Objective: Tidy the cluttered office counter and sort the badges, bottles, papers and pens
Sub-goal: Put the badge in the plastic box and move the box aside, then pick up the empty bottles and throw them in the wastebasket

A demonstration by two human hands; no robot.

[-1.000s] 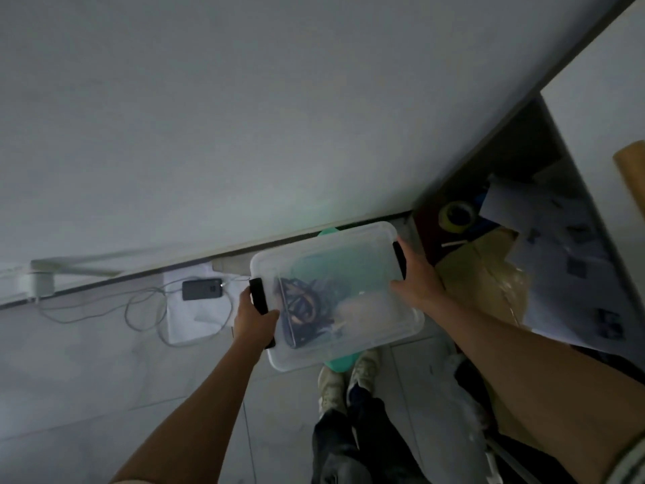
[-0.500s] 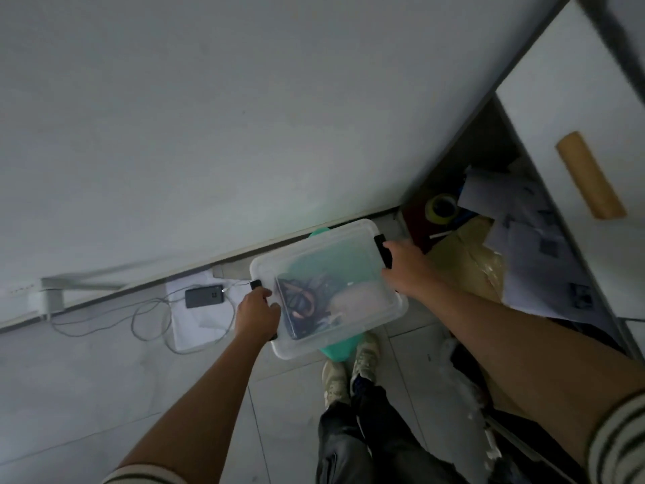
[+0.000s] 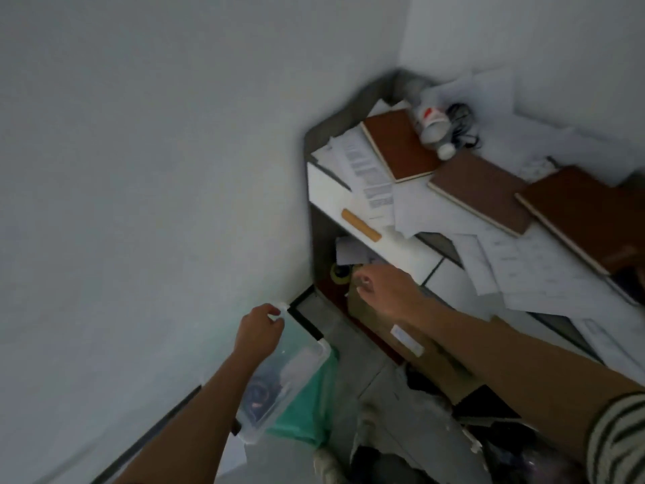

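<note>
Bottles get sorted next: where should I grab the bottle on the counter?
Probably round the bottle at its middle, from above, fingers across it: it lies on its side, cap toward you, cables behind it.

No text can be read in this view. Printed sheet (image 3: 366,172), left of the bottle (image 3: 432,127): grey blocks of lines, too blurred to read. Bottle label: a red mark, wording illegible. Loose sheets (image 3: 523,270), in front of and right of the bottle: faint table-like print, illegible. White sticker (image 3: 406,338) on the cardboard box (image 3: 436,361), well below the bottle: unreadable.
</note>
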